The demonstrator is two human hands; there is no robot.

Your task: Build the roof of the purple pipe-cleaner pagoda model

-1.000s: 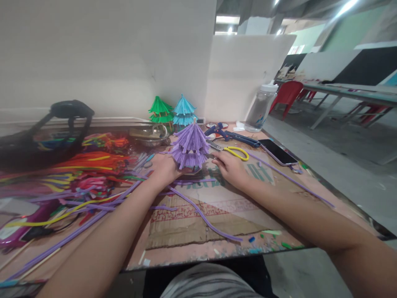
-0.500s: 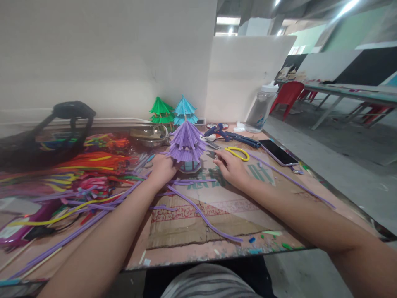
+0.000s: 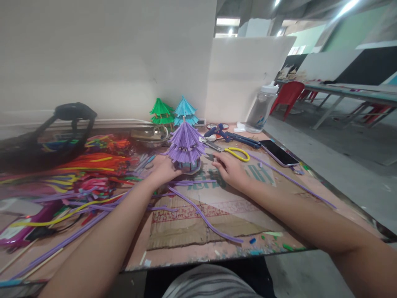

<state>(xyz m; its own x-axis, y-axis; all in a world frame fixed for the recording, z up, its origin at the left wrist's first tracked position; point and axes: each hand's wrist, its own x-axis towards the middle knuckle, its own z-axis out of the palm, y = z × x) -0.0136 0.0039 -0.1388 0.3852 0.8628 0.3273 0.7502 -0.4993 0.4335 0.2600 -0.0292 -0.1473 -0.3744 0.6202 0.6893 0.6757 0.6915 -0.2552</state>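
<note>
A purple two-tiered pagoda model (image 3: 186, 145) stands upright on the cardboard (image 3: 186, 231). My left hand (image 3: 164, 167) is at the left side of its base, closed on it, with the fingertips partly hidden under the lower roof. To the right of the model, my right hand (image 3: 229, 167) rests over the cardboard, thumb and index finger bent close together around something too small to make out. Yellow-handled scissors (image 3: 237, 154) lie just behind my right hand. Purple pipe cleaners (image 3: 204, 215) lie in front of the model.
Green (image 3: 161, 111) and blue (image 3: 185, 109) pagoda models stand behind. A glue gun (image 3: 218, 131), blue-handled pliers (image 3: 243, 138), a phone (image 3: 278, 153) and a water bottle (image 3: 261, 108) are at the back right. Colourful pipe cleaners (image 3: 93, 163) and a purple device (image 3: 27, 225) cover the left.
The purple model has turned and shifted slightly left, with my left hand still at its base. My right hand has hardly moved.
</note>
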